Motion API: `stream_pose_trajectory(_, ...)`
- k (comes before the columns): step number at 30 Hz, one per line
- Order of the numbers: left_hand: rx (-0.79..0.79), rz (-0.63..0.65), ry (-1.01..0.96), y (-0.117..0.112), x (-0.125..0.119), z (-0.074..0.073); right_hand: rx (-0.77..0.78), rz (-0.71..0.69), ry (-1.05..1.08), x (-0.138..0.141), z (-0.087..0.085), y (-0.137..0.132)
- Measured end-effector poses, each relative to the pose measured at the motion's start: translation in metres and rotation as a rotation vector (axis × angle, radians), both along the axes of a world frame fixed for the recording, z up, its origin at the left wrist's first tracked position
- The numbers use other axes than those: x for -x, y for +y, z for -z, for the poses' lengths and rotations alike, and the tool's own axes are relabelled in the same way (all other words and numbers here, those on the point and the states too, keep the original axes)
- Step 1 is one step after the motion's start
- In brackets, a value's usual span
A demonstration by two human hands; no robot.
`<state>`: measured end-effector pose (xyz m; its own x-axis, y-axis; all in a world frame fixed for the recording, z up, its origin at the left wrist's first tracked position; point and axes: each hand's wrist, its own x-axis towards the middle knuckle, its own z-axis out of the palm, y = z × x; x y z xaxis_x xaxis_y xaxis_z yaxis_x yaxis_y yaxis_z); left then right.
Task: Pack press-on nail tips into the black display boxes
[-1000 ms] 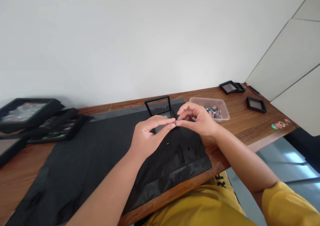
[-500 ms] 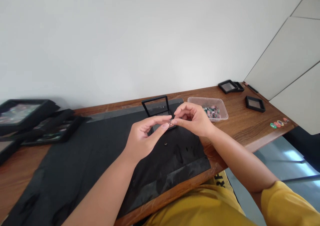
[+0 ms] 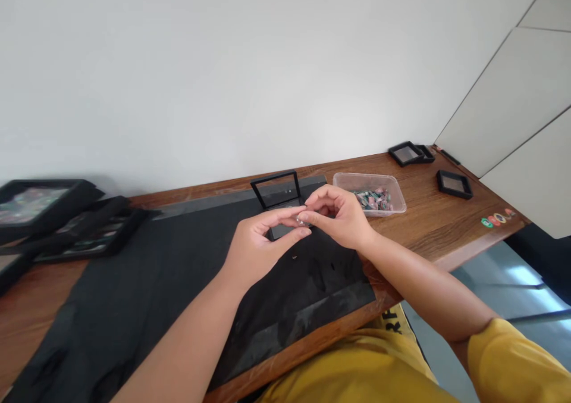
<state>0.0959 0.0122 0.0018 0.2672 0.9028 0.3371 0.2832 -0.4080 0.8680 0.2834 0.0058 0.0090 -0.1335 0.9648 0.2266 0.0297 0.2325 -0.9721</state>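
Observation:
A small, clear, shiny piece [image 3: 300, 220] sits between the fingertips of both hands, too small to name more exactly. My left hand [image 3: 254, 242] reaches in from the left, thumb below and fingers above the piece. From the other side my right hand [image 3: 341, 217] pinches it, thumb tip upon it. Just behind the fingers stands a black hinged display frame [image 3: 255, 190] with its lid raised; my hands cover part of its lower half. On the black mat [image 3: 187, 272] under my hands lies a tiny speck-like item [image 3: 294, 257].
A clear plastic tub [image 3: 399, 197] of small wrapped pieces [image 3: 377, 199] stands right of my hands. Black frames [image 3: 454, 184] lie farther right on the wooden table [image 3: 419, 230], near round stickers [image 3: 497, 219]. Filled black frames [image 3: 84, 197] are stacked at left. A wall rises behind.
My right thumb and fingers have moved slightly left and over the shiny piece, and the left thumb has dropped a little away from it. The view has shifted slightly.

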Motion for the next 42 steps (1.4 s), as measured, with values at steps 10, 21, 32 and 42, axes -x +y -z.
stream_pose_trajectory(10, -0.191, -0.149, 0.236, 0.026, -0.002, 0.019, -0.251, 0.322, -0.254, -0.025, -0.014, 0.005)
stream_pose_trajectory(21, -0.361, -0.057, 0.512, 0.041, -0.011, 0.033, -0.319, 0.263, -0.375, -0.023, -0.014, 0.001)
stream_pose_trajectory(32, -0.249, -0.146, 0.451, 0.047, -0.010, 0.040, -0.324, 0.242, -0.400, -0.024, -0.014, 0.002)
stream_pose_trajectory(42, -0.313, -0.121, 0.463, 0.051, -0.006, 0.042, -0.330, 0.203, -0.414, -0.024, -0.017, 0.000)
